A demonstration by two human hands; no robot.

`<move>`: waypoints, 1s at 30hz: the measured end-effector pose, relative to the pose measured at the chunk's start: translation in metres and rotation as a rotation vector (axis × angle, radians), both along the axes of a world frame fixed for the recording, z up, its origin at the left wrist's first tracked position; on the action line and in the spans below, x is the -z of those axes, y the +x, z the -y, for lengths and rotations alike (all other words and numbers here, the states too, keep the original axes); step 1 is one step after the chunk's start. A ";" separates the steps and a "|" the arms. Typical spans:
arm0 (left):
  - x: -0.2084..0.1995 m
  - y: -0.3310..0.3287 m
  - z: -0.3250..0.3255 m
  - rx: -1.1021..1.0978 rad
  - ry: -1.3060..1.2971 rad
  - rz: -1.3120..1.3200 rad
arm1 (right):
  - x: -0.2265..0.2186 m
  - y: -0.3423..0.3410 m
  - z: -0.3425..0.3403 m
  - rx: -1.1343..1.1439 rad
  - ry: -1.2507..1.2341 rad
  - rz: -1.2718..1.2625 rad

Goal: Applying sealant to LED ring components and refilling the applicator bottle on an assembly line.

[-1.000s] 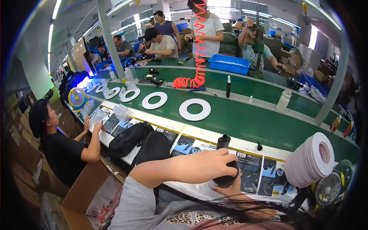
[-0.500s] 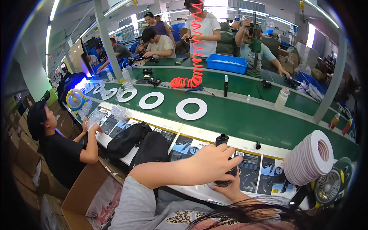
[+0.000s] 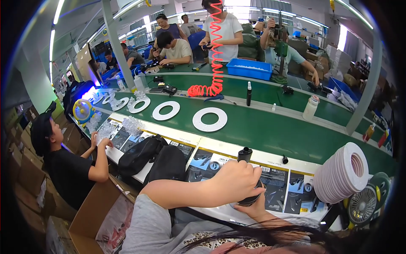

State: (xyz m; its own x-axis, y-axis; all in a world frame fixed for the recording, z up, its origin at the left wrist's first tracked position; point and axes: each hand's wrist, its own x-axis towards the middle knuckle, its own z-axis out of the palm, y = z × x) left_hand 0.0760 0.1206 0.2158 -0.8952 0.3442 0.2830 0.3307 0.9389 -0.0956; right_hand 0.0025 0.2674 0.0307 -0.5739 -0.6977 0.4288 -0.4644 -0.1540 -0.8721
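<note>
left hand (image 3: 234, 182): fingers curled shut, forearm entering from 8 o'clock | right hand (image 3: 253, 208): beneath, at 5 o'clock, mostly hidden

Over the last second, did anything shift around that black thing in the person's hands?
Very little. The left hand crept slightly rightward over the black handheld device, covering a bit more of it; the whole view drifted a touch as the head moved. The right hand stayed underneath, both still gripping the device. The white rings on the green belt and the stack of rings lie as before.
</note>
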 end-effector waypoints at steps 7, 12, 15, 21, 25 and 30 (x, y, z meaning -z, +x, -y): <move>-0.019 0.010 0.012 0.114 0.018 0.162 | -0.003 0.003 0.001 0.016 0.057 -0.074; -0.031 0.008 0.028 0.285 0.065 0.290 | -0.001 0.001 0.000 0.016 0.019 -0.040; -0.031 0.006 0.022 0.175 0.136 0.360 | -0.002 0.001 0.001 -0.007 0.003 0.015; -0.012 0.000 0.010 0.029 0.121 0.131 | -0.009 0.004 0.001 0.024 -0.012 0.038; -0.021 -0.001 0.006 -0.091 0.150 0.119 | -0.006 0.004 0.001 0.009 -0.002 0.114; -0.023 -0.003 0.014 -0.058 0.312 -0.028 | 0.002 0.001 0.001 0.025 -0.017 0.015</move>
